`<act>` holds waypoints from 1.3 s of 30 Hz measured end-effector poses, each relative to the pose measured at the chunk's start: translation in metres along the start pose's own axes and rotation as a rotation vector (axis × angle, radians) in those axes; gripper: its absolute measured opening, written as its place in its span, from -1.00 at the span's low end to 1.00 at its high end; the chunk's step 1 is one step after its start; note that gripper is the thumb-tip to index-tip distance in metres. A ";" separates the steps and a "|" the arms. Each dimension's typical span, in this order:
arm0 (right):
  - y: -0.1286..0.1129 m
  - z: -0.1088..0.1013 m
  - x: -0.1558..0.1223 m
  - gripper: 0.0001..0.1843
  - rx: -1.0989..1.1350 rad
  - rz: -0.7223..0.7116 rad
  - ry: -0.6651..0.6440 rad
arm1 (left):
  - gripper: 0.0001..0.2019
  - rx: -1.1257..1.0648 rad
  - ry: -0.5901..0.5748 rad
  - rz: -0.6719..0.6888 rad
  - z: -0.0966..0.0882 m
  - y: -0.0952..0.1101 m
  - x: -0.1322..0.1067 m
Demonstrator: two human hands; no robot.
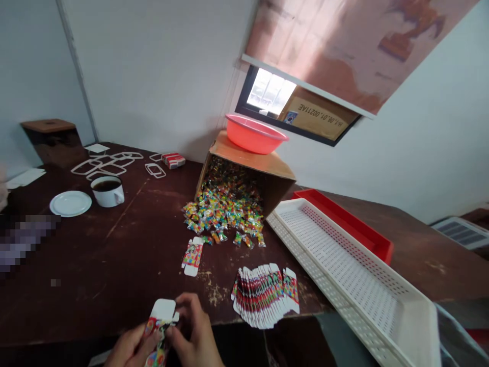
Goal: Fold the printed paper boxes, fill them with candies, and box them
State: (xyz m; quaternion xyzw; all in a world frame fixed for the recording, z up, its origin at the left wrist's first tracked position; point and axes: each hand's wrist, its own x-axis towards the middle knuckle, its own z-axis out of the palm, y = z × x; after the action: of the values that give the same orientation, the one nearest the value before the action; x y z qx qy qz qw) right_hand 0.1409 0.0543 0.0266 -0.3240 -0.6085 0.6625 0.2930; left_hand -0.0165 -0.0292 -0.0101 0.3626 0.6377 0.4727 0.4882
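Observation:
My left hand (132,345) is closed around a small printed candy box (155,331), red and colourful, with its white end flap standing up. My right hand (196,331) holds the same box from the right, thumb and fingers at its upper side flap. A flat candy box (193,255) lies just beyond my hands. To the right, a fanned stack of flat candy boxes (262,295) rests near the table edge. Small wrapped candies (225,211) spill from a tipped cardboard box (280,186) at the back.
A pink basin (254,133) sits on the cardboard box. White perforated trays (344,270) and a red tray (351,224) stand at the right. On the left are a cup of dark liquid (109,193), a white saucer (71,204), white loops (109,163) and a red-white pack (173,160).

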 end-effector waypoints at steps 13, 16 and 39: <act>0.032 -0.001 -0.022 -0.41 0.630 0.734 -0.301 | -0.76 0.243 -0.291 0.041 -0.021 0.014 -0.042; 0.024 0.006 -0.023 -0.44 0.411 0.578 -0.347 | -0.68 0.005 -0.178 -0.140 -0.022 0.006 -0.043; 0.021 0.003 -0.021 -0.71 -0.342 -0.230 -0.372 | -0.47 -0.040 -0.353 -0.247 -0.036 0.015 -0.033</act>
State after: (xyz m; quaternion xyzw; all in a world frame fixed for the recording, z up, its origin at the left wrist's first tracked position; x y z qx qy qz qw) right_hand 0.1517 0.0337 0.0078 -0.1704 -0.7877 0.5605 0.1908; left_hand -0.0430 -0.0649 0.0163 0.3490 0.5725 0.3511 0.6536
